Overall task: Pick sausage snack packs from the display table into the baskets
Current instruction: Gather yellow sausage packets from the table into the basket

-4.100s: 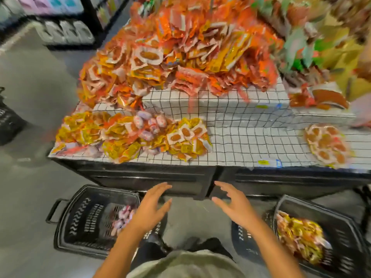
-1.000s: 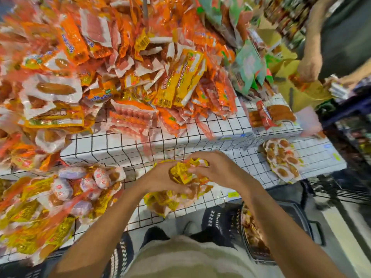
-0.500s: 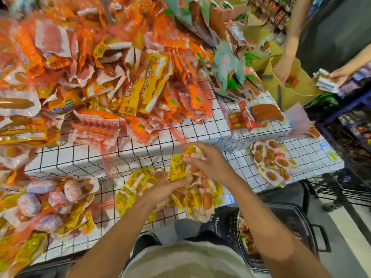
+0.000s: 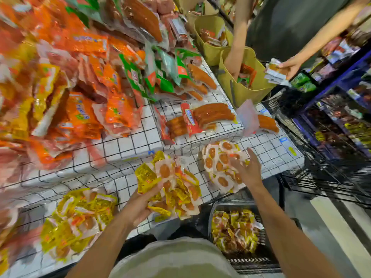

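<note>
Your left hand [image 4: 140,203] grips a bunch of yellow plastic sausage snack packs [image 4: 172,187] at the white grid-patterned table [image 4: 267,155] edge; your right hand [image 4: 244,169], fingers spread, lies on the clear-fronted cluster [image 4: 217,163]. Scoop underneath, then drop both into the black wire basket [image 4: 259,259] below.

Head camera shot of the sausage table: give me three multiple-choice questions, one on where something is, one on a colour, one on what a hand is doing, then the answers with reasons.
1. Where is the black basket that holds snack packs?
A. on the table
B. on the floor below the table's front edge, under the right arm
C. on a shelf

2. What colour is most of the wrapping on the bunch of packs in the left hand?
A. yellow
B. blue
C. purple

3. What is the right hand doing?
A. hanging idle
B. reaching into the basket
C. lying on the flat cluster of clear sausage packs on the grid-patterned table

Answers: 1 B, it sits low beside the person's body. 2 A, yellow foil shows around the grip. 3 C, its fingers spread over that cluster.
</note>
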{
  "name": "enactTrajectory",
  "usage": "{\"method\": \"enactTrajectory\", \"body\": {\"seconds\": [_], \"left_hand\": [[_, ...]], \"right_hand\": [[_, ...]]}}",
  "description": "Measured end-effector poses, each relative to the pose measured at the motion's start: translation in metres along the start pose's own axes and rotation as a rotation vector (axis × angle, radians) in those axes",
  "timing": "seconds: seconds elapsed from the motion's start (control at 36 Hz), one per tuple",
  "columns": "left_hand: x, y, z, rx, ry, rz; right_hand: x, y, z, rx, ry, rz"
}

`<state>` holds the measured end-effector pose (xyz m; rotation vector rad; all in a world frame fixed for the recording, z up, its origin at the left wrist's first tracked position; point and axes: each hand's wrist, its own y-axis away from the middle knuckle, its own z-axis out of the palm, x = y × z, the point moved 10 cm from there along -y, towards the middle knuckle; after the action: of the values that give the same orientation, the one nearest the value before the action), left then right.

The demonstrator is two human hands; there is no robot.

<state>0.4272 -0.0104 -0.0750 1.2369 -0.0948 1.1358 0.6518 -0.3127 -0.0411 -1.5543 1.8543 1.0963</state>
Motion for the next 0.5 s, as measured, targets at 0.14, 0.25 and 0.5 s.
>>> {"method": "enactTrajectory", "body": {"seconds": [0.14, 0.25, 0.5], "left_hand": [[-0.009, -0.002, 0.02, 0.006, 0.032, -0.019], [-0.014, -0.004, 0.03, 0.008, 0.03, -0.019], [-0.014, -0.016, 0.052, 0.031, 0.077, 0.004]], "right_hand": [[0.02, -0.034, 0.034, -0.272, 0.278, 0.049], [0.049, -0.037, 0.047, -0.302, 0.509, 0.17], [0.065, -0.052, 0.043, -0.173, -0.019, 0.377]]}}
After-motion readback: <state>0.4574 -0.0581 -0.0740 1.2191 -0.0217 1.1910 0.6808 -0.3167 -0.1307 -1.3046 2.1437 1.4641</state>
